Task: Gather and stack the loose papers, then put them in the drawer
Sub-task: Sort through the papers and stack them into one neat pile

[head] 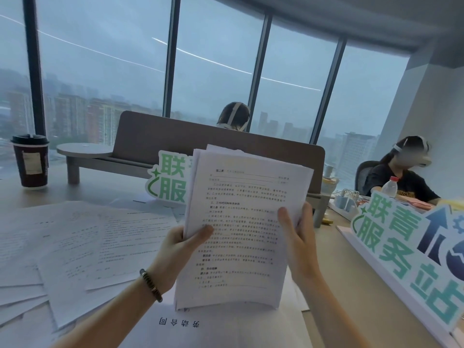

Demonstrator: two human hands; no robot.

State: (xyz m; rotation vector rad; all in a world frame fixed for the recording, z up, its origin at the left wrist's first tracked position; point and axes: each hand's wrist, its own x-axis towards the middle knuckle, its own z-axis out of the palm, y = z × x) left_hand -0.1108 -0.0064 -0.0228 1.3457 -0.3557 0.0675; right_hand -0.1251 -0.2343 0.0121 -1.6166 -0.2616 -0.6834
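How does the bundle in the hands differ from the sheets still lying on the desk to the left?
The held stack stands upright, its bottom edge resting on the desk; the loose sheets lie flat. The held stack is gathered, gripped at its sides by the left hand and right hand; the loose sheets are fanned out at mixed angles, overlapping, untouched. Both are white pages with printed text.

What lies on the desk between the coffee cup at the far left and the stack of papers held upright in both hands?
In the head view, loose printed sheets lie overlapping on the desk between the coffee cup and the held stack of papers.
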